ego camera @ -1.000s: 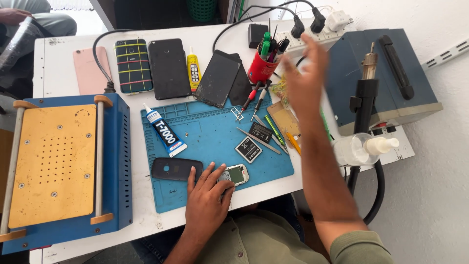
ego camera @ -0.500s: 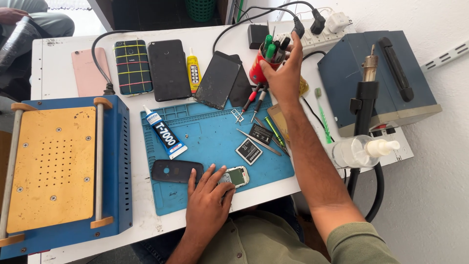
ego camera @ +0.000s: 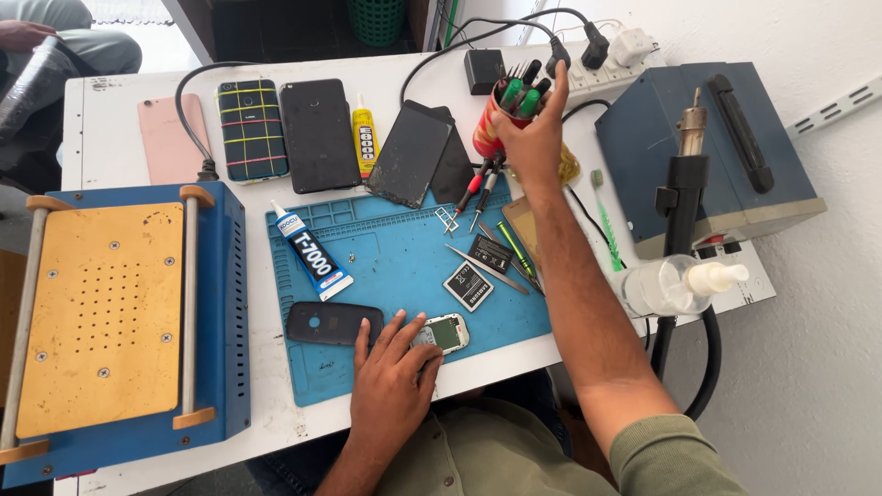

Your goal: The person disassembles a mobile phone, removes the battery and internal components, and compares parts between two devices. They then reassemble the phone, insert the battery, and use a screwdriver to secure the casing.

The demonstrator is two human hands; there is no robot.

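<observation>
My left hand (ego camera: 390,386) lies flat with its fingers spread on a small white-framed phone (ego camera: 450,331), pinning it to the blue work mat (ego camera: 395,257). Just left of it lies a black back cover (ego camera: 322,323). My right hand (ego camera: 531,138) reaches across to a red tool cup (ego camera: 487,133) at the back of the mat. Its fingers are curled among the green and black tool handles (ego camera: 516,92), one finger pointing up. Whether it grips a tool is hidden. A small battery (ego camera: 468,286), tweezers (ego camera: 487,269) and a glue tube (ego camera: 310,250) lie on the mat.
A blue machine with a yellow plate (ego camera: 101,312) fills the left side. Several phones and screens (ego camera: 317,133) lie along the back. A blue hot-air station (ego camera: 707,147), a spray bottle (ego camera: 675,283) and a power strip (ego camera: 597,64) stand at the right. Another person's leg (ego camera: 55,50) shows top left.
My right hand came down from mid-air over the mat and moved back onto the red tool cup, closing among the handles. The left hand stayed on the small phone.
</observation>
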